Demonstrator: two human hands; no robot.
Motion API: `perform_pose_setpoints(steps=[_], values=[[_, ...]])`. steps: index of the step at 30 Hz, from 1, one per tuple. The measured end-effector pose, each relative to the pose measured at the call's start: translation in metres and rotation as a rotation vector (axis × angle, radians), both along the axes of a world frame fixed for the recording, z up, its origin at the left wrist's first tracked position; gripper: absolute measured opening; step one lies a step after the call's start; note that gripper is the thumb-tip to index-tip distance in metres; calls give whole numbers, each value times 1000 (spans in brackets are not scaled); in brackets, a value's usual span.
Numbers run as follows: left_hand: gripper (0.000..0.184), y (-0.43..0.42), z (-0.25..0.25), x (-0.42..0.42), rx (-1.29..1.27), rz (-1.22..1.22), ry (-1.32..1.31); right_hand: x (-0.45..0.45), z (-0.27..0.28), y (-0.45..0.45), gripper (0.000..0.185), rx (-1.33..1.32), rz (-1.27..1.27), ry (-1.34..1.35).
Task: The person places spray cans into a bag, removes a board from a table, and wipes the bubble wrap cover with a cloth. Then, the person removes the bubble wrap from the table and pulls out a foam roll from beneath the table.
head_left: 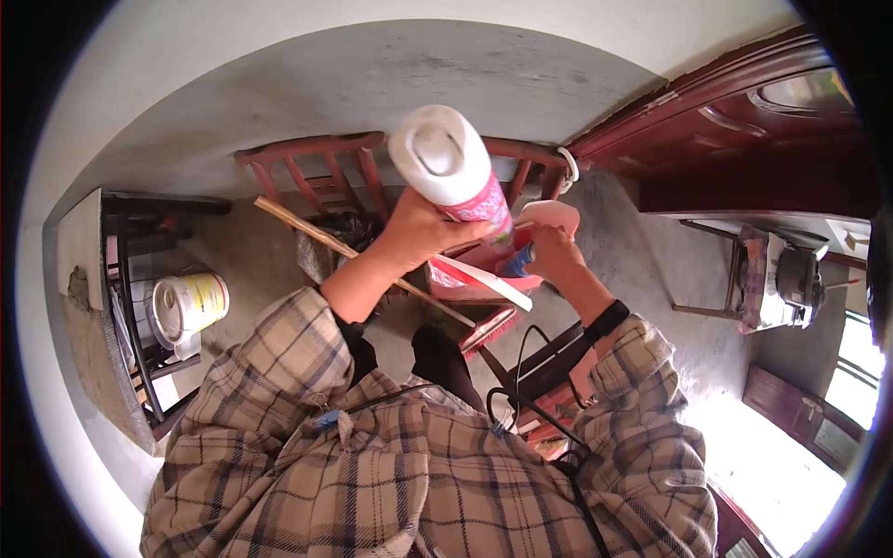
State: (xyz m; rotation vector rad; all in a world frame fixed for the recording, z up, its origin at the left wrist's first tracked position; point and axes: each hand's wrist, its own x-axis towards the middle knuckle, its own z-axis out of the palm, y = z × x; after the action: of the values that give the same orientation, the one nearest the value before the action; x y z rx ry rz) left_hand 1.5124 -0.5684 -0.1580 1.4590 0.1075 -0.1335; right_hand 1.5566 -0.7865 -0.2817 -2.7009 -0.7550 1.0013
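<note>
My left hand [420,226] is wrapped round a spray can [484,200] with a pink patterned label and a large white cap [437,153], raised close to the camera and tilted. My right hand [556,253] is closed on a blue object [519,261] whose kind I cannot make out; my fingers hide part of it. Below both hands is a pink plastic container [451,277], with a white bar [482,281] slanting across its front. A paler pink rounded piece [551,216] shows just behind my right hand.
A wooden stick [321,237] slants down to a red-bristled broom head [493,332]. Red wooden chairs [321,167] stand against the grey wall. At left, a white bucket [191,305] sits beside a table [93,316]. Dark cables [521,400] hang before my shirt. A red cabinet [735,139] is at right.
</note>
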Motion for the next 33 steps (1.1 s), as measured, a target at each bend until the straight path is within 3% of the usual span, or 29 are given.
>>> perform_pose_setpoints(steps=[6, 13, 15, 21, 25, 29, 32, 33], values=[[52, -33, -16, 5, 8, -49, 20, -20, -31, -9, 49, -39, -155, 4], [44, -44, -2, 17, 130, -105, -67, -22, -46, -8, 50, -104, -104, 53], [44, -46, -6, 16, 5, -58, 4, -24, -59, -12, 51, -45, -200, 61], [49, -51, 0, 13, 99, -130, 82, -19, -102, -18, 44, 26, -196, 113], [58, -55, -60, 8, 30, -112, 142, -4, -74, -13, 51, -59, -90, 225], [68, -62, -121, -9, 281, -81, 206, -7, -86, -17, 56, -57, -89, 184], [62, -67, -151, -19, 759, -227, 171, -11, -102, -24, 57, 21, -86, 161], [67, -69, -167, -17, 889, -244, -136, -23, -138, -30, 57, 93, -147, 77]])
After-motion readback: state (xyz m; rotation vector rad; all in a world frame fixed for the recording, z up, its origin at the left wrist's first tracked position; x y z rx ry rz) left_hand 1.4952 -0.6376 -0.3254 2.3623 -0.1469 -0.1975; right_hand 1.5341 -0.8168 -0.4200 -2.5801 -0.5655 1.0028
